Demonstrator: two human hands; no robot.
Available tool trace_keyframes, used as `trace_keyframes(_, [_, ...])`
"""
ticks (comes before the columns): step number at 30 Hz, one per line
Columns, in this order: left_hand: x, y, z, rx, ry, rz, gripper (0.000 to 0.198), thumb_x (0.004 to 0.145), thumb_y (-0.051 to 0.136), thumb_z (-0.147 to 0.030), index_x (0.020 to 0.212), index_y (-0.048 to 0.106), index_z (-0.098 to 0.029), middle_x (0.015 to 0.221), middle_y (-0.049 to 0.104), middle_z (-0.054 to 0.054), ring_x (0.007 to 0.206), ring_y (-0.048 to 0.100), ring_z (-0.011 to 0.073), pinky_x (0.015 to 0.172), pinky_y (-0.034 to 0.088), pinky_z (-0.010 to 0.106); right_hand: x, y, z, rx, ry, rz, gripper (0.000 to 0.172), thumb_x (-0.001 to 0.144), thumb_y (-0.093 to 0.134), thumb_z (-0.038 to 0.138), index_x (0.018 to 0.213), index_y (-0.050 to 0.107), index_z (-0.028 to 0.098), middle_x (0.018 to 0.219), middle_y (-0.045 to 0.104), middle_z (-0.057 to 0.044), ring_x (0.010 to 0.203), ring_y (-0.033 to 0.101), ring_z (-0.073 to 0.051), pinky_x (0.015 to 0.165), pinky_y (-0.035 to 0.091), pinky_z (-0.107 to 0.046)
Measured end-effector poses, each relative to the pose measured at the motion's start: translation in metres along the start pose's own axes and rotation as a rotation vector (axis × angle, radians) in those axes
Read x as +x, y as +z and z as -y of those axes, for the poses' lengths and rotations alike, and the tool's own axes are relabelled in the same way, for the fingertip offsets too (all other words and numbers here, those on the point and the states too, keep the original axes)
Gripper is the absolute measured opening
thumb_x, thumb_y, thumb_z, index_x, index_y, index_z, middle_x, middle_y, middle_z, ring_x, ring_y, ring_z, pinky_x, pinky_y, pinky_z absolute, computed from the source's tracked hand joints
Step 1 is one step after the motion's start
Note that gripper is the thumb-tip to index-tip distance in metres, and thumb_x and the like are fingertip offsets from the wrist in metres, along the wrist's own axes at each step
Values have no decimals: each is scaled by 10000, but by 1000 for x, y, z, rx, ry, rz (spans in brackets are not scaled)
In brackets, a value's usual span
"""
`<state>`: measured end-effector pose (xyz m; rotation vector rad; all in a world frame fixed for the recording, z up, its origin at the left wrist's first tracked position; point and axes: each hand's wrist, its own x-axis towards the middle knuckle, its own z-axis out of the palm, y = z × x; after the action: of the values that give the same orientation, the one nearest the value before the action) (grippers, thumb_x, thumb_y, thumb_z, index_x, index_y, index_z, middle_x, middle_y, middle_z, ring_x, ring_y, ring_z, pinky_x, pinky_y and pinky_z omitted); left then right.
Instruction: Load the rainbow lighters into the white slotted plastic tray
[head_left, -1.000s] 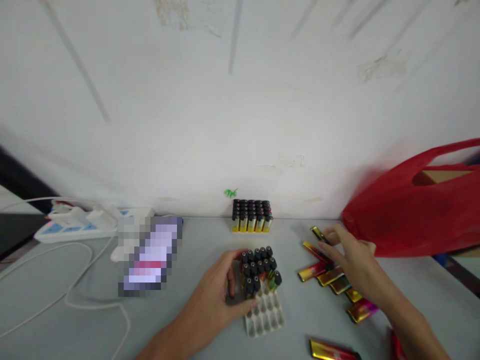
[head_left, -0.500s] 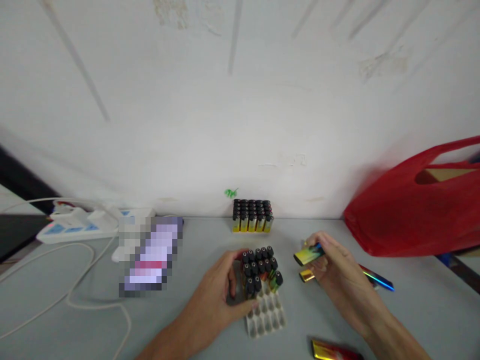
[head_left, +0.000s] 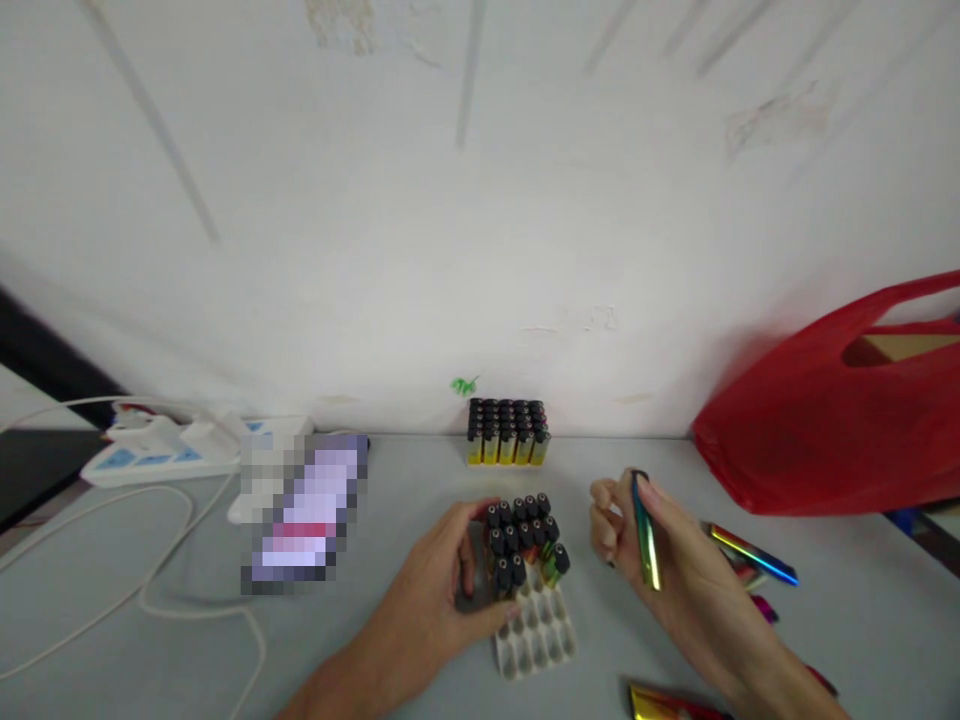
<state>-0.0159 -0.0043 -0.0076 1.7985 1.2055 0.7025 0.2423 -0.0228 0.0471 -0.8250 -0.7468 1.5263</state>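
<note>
On a grey table [head_left: 405,690], the left hand [head_left: 431,580] curls around a half-filled white socket tray [head_left: 536,630], holding it.
Right hand [head_left: 666,550], apart, grips an iridescent lighter [head_left: 646,535]. Thirteen lighters [head_left: 536,531] stand in the tray, near sockets bare; the rear block [head_left: 508,432], five across, seems complete; at least four loose lighters [head_left: 752,552] remain.

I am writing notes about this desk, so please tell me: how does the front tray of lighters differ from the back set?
The front tray shows bare slots at its near end; the back set is packed in close rows.
The left hand touches the front tray; the back set stands untouched near the wall.
Both have black-topped lighters, standing upright or nearly so.
</note>
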Motion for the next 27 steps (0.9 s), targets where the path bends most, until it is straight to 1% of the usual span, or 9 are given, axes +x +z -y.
trace_keyframes(2, [0, 0, 0, -3, 3, -1, 807, 808, 913, -233, 1520, 535, -275, 904, 622, -36, 785, 610, 217, 730, 479, 313, -3, 2, 0, 29, 34, 24, 266, 1028, 756, 468, 922, 690, 233, 889, 585, 3, 591, 420, -111, 591, 391, -265])
trace_keyframes(4, [1, 1, -1, -8, 6, 2, 796, 809, 911, -227, 1511, 541, -277, 929, 635, -32, 789, 610, 213, 724, 477, 308, -6, 2, 0, 64, 70, 62, 196, 1036, 757, 443, 1043, 716, 252, 751, 511, 48, 496, 240, -86, 498, 270, -254])
trace_keyframes(5, [1, 1, -1, -10, 7, 3, 799, 807, 912, -224, 1511, 540, -278, 937, 638, -32, 789, 610, 211, 721, 477, 306, -6, 2, 1, 92, 97, 80, 218, 1031, 763, 459, 1059, 720, 246, 678, 431, 71, 494, 171, -92, 480, 227, -256])
trace_keyframes(7, [1, 2, -1, -14, 8, 0, 811, 808, 909, -219, 1522, 531, -277, 943, 637, -31, 796, 612, 211, 726, 479, 307, -6, 2, 1, 147, 167, 109, 332, 1004, 778, 535, 962, 714, 212, 616, 293, 94, 521, 116, -106, 477, 200, -255])
trace_keyframes(11, [1, 2, -1, -17, 5, -2, 807, 805, 911, -227, 1519, 536, -269, 931, 635, -29, 802, 619, 217, 745, 489, 317, -1, -3, -1, 178, 248, 150, 575, 968, 770, 613, 656, 514, 204, 606, 245, 90, 526, 117, -95, 474, 184, -253])
trace_keyframes(15, [1, 1, 0, -14, 0, 11, 796, 822, 913, -257, 1521, 534, -278, 929, 643, -26, 802, 628, 219, 735, 495, 315, 1, -7, -7, 176, 257, 162, 634, 986, 729, 639, 625, 414, 223, 592, 222, 98, 511, 98, -86, 452, 159, -245])
trace_keyframes(19, [1, 0, -2, -10, 1, 13, 816, 810, 912, -250, 1531, 531, -281, 923, 641, -27, 794, 628, 218, 734, 497, 316, 0, -6, -11, 120, 260, 120, 598, 978, 752, 636, 667, 460, 216, 603, 238, 100, 521, 117, -87, 463, 167, -235])
trace_keyframes(24, [1, -1, -3, -21, -6, 11, 811, 808, 907, -259, 1530, 536, -276, 929, 649, -24, 789, 627, 218, 716, 489, 312, -4, 1, -10, -50, 152, 45, 466, 1001, 767, 603, 826, 579, 213, 637, 413, 83, 487, 144, -67, 455, 131, -235])
trace_keyframes(27, [1, -1, -3, -15, -12, 13, 811, 805, 904, -253, 1527, 535, -275, 912, 636, -30, 793, 628, 221, 725, 488, 314, -7, 3, -9, -60, 141, 80, 440, 1028, 732, 604, 852, 606, 220, 578, 334, 96, 515, 149, -98, 486, 162, -245])
